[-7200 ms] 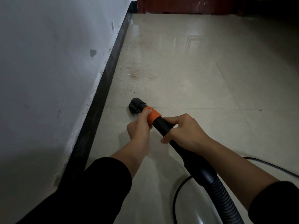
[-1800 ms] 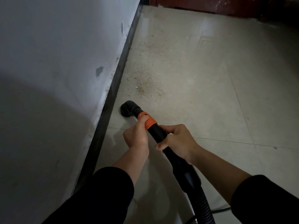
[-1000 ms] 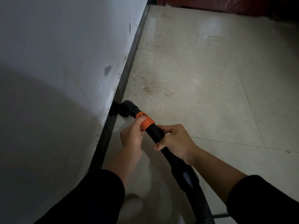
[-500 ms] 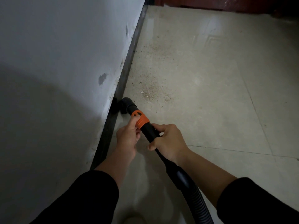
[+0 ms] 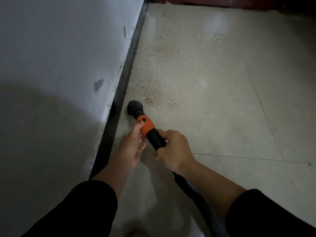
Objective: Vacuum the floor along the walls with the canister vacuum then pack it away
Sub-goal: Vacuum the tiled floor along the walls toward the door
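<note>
Since half a second earlier, the vacuum's black nozzle (image 5: 134,108) had come off the dark skirting board (image 5: 123,86) and sat just beside it on the floor (image 5: 222,100), a thin strip of tile showing between them. Its mouth faced down, close to the near edge of a reddish patch of grit (image 5: 158,98) that spread away along the foot of the grey wall (image 5: 59,57).

Both bare hands held the tool. The left grip (image 5: 132,147) pinched the orange collar (image 5: 146,124) behind the nozzle, fingertips curled onto it from the wall side. The right grip (image 5: 174,147) was wrapped round the black wand (image 5: 156,138) directly behind the collar, knuckles up. From under that wrist the ribbed hose (image 5: 210,212) ran back toward the lower edge of view.

Black sleeves (image 5: 89,207) covered both forearms above the wrists. A tile joint (image 5: 239,157) crossed the floor to the right of the hands, and a dark red door (image 5: 222,0) closed the far end.
</note>
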